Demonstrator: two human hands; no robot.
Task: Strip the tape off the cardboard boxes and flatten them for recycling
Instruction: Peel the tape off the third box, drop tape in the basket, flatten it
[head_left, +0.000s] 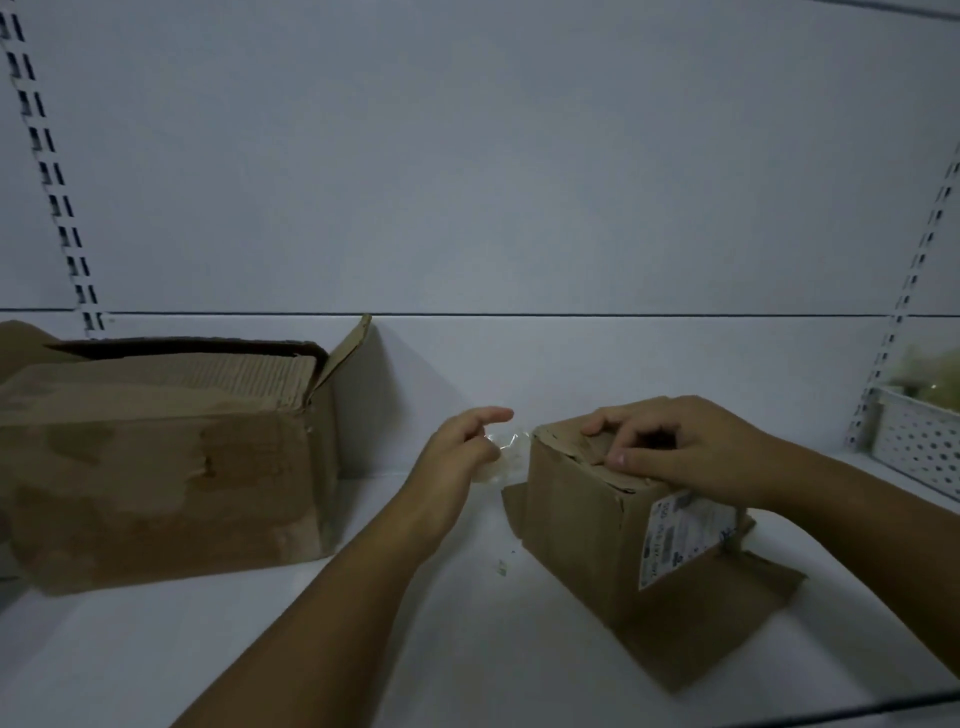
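A small cardboard box stands right of centre on the white shelf, with a white shipping label on its right side and open flaps at the bottom. My right hand rests on its top, fingers pressing the top flaps. My left hand is just left of the box, pinching a crumpled piece of clear tape. A large worn cardboard box lies at the left with its flaps partly open.
The white shelf surface runs to a white back panel with slotted uprights at both sides. A perforated white basket with pale goods sits at the far right. A tiny scrap lies on the shelf.
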